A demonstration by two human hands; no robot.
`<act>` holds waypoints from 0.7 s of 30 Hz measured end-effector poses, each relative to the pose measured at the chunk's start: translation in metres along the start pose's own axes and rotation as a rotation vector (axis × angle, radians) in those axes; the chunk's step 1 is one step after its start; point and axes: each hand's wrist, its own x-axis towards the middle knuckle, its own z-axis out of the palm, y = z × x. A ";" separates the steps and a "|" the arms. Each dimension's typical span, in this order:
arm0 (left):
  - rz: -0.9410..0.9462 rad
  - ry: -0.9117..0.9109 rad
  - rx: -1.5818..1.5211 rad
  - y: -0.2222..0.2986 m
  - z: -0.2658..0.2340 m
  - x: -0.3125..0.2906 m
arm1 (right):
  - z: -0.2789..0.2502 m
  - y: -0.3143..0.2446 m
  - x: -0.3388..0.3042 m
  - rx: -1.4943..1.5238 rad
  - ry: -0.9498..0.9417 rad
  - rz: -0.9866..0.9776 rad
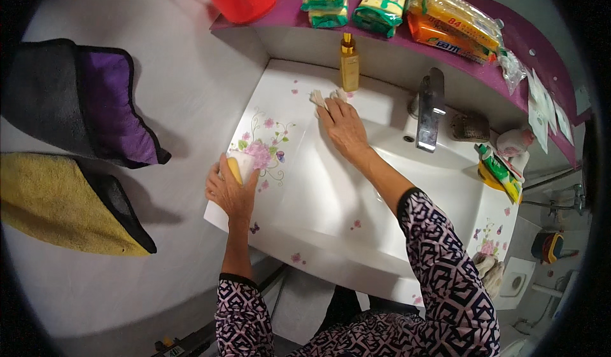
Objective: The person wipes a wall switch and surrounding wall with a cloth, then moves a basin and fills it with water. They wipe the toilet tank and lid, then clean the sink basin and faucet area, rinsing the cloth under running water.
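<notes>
9 o'clock on the sink top (312,223): left hand (232,193) gripping a white-and-yellow object (236,170), maybe a cup. 11 o'clock: right hand (345,131) holding bunched pale cloth (318,100) against the surface; looks like wiping. Further strokes must clear gold bottle (350,70), 1 o'clock from cloth.

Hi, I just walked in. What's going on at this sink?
A person in patterned sleeves is leaning over a white washbasin. Their left hand grips a white cup-like thing with a yellow part, at the basin's left side. Their right hand has a pale cloth bunched under its fingers on the back rim, just in front of an upright gold bottle. The faucet stands farther right, touched by neither hand.
</notes>
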 end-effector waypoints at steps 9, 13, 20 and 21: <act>0.344 0.051 -0.446 0.125 0.025 0.037 | -0.040 0.044 -0.024 -0.028 0.062 0.335; 0.229 -0.067 -0.780 0.198 0.069 0.059 | -0.016 0.066 -0.011 -0.083 0.054 0.352; 0.089 -0.175 -0.950 0.257 0.109 0.086 | -0.056 0.069 -0.019 -0.178 0.080 0.175; 0.088 -0.152 -0.957 0.256 0.111 0.083 | -0.056 0.069 -0.020 -0.184 0.030 0.185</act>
